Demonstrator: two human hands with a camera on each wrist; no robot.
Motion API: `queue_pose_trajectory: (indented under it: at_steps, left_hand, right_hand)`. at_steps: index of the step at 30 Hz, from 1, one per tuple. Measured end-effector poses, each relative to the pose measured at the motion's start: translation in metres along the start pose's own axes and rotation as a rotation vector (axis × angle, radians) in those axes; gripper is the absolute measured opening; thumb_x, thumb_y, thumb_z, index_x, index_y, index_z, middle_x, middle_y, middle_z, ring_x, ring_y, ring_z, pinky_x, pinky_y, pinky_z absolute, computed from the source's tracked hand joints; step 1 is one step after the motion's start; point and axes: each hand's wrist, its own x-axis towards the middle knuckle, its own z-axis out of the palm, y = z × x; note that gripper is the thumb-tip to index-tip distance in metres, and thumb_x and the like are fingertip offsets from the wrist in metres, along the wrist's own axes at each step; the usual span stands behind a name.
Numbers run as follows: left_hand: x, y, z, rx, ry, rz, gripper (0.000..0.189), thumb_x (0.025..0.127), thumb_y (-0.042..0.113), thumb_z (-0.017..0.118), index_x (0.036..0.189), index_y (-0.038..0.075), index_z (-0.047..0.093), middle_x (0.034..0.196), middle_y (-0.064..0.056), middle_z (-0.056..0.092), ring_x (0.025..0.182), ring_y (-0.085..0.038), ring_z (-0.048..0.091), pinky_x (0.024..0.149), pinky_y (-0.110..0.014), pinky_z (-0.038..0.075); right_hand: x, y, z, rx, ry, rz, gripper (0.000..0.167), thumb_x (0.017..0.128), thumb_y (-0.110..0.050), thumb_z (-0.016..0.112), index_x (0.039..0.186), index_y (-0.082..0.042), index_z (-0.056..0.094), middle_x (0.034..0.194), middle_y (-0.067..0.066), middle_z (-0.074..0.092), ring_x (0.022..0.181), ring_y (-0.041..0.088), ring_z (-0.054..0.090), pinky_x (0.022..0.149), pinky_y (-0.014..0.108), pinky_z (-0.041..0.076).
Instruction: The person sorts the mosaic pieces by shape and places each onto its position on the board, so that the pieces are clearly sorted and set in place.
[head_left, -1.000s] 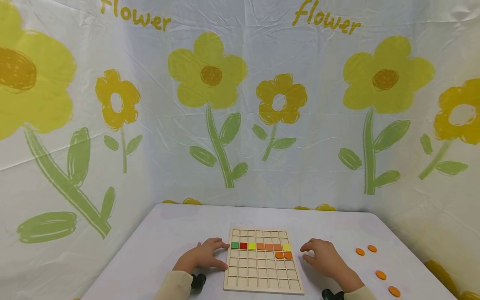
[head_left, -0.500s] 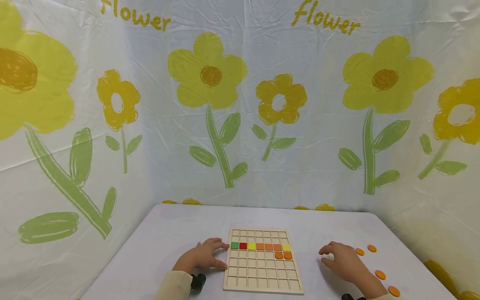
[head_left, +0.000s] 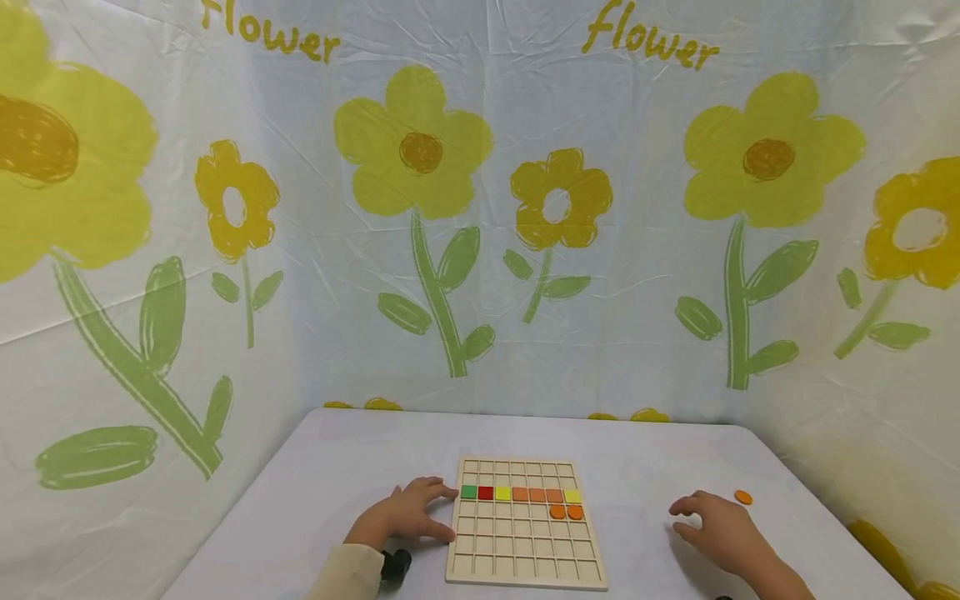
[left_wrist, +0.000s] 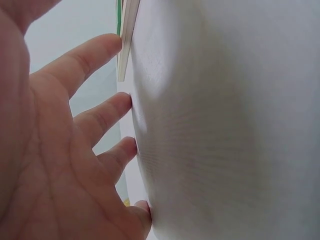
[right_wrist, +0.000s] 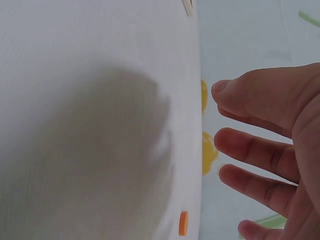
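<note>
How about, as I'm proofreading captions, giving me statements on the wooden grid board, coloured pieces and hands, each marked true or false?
1. The person's left hand touches the pale wooden grid board. True.
2. The flat red square lies between two blue squares. False: it lies between a green square and a yellow square.
3. Two flat orange round discs lie on the board. True.
4. The person's right hand rests on the board. False: it is apart from it, to the right.

White cloth (head_left: 630, 358) printed with yellow flowers (head_left: 452, 117) surrounds a white table (head_left: 360, 462) on three sides.
</note>
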Motion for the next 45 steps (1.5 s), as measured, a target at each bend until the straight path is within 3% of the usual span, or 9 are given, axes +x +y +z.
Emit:
queue_pose_trajectory:
  at_steps: [9,16,21,29,34,45]
  left_hand:
    - [-0.001,0.003,-0.001,-0.001,-0.004,-0.007,0.070,0.073,0.053,0.078,0.133,0.024,0.058,0.151,-0.011,0.040,0.143,-0.038,0.030,0.110,-0.074,0.013]
    - [0.000,0.004,-0.002,0.000,-0.002,-0.009,0.070,0.073,0.052,0.078,0.134,0.024,0.057,0.151,-0.012,0.040,0.143,-0.038,0.030,0.110,-0.074,0.014]
    - [0.001,0.003,-0.002,0.000,-0.005,-0.012,0.070,0.073,0.052,0.078,0.133,0.024,0.057,0.151,-0.012,0.040,0.143,-0.038,0.030,0.110,-0.074,0.013]
    - [0.003,-0.001,0.001,0.002,-0.004,-0.005,0.070,0.073,0.053,0.078,0.133,0.025,0.057,0.150,-0.011,0.041,0.143,-0.038,0.030,0.110,-0.074,0.014]
    - [0.002,0.000,0.001,0.000,-0.001,-0.004,0.070,0.073,0.053,0.078,0.133,0.024,0.058,0.150,-0.011,0.041,0.142,-0.038,0.030,0.110,-0.074,0.014]
    - [0.003,-0.001,0.001,-0.012,-0.008,-0.017,0.071,0.072,0.054,0.078,0.133,0.026,0.058,0.151,-0.011,0.040,0.143,-0.038,0.029,0.111,-0.073,0.013]
  right_hand:
    - [-0.013,0.015,-0.006,-0.064,0.049,-0.030,0.014,0.079,-0.023,0.077,0.092,-0.020,0.071,0.089,-0.005,0.066,0.082,0.018,0.064,0.070,0.040,0.052]
    - [-0.018,0.031,-0.014,-0.093,0.048,-0.040,0.017,0.078,-0.022,0.077,0.093,-0.018,0.071,0.098,0.006,0.072,0.089,0.028,0.068,0.068,0.045,0.051]
    - [-0.020,0.046,-0.015,-0.087,0.004,0.015,0.021,0.078,-0.028,0.077,0.095,-0.017,0.072,0.093,0.003,0.071,0.087,0.027,0.066,0.067,0.047,0.051]
    - [-0.022,0.063,-0.014,-0.049,-0.115,0.124,0.021,0.082,-0.028,0.072,0.098,-0.014,0.072,0.096,0.006,0.070,0.085,0.023,0.064,0.072,0.051,0.053]
    - [-0.025,0.069,-0.013,-0.035,-0.173,0.171,0.031,0.083,-0.035,0.072,0.103,-0.011,0.072,0.095,0.004,0.068,0.084,0.021,0.061,0.075,0.054,0.054]
    - [-0.032,0.078,-0.011,0.001,-0.209,0.249,0.045,0.081,-0.042,0.073,0.107,-0.006,0.071,0.099,0.009,0.068,0.084,0.022,0.058,0.077,0.062,0.049]
